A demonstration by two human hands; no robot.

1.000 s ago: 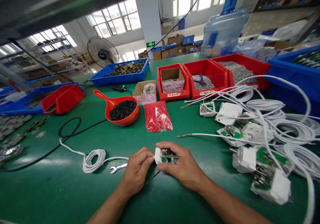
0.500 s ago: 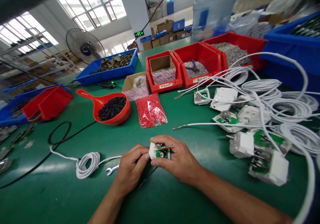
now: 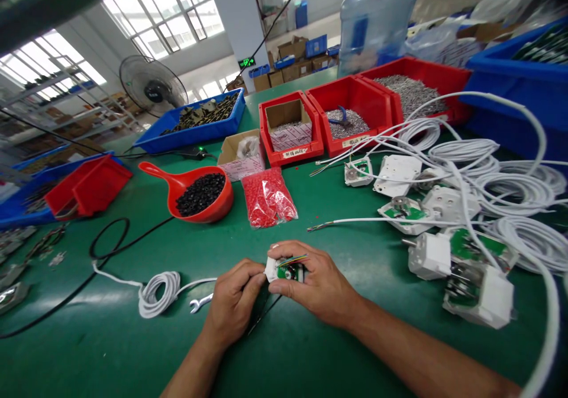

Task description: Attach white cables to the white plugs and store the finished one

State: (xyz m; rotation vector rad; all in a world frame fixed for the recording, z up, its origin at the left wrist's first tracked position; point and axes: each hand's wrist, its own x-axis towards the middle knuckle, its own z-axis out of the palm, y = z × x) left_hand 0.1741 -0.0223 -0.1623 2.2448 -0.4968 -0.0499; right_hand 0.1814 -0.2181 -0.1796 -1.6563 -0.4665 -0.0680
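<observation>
Between thumb and fingers, my right hand (image 3: pixel 317 282) grips a small white plastic housing (image 3: pixel 271 268) with a green circuit board (image 3: pixel 284 271) inside. Several thin coloured wires (image 3: pixel 293 261) stick out over the board towards my right fingers. My left hand (image 3: pixel 235 300) is closed at the housing's left end, pinching the white cable (image 3: pixel 197 282) where it enters; the fingers hide that joint. To the left, the rest of this cable lies in a coil (image 3: pixel 160 294) on the green table. An open-ended wrench (image 3: pixel 200 303) lies beside my left hand, its other end hidden.
Several white housings (image 3: pixel 428 256) and coiled white cables (image 3: pixel 510 173) crowd the right side. Ahead are a bag of red parts (image 3: pixel 269 200), a red scoop (image 3: pixel 222 200) of black pieces, and red bins (image 3: pixel 322 144). A black cord (image 3: pixel 66 296) crosses the left.
Both hands and the housing keep nearly the same pose. The whole view has shifted slightly.
</observation>
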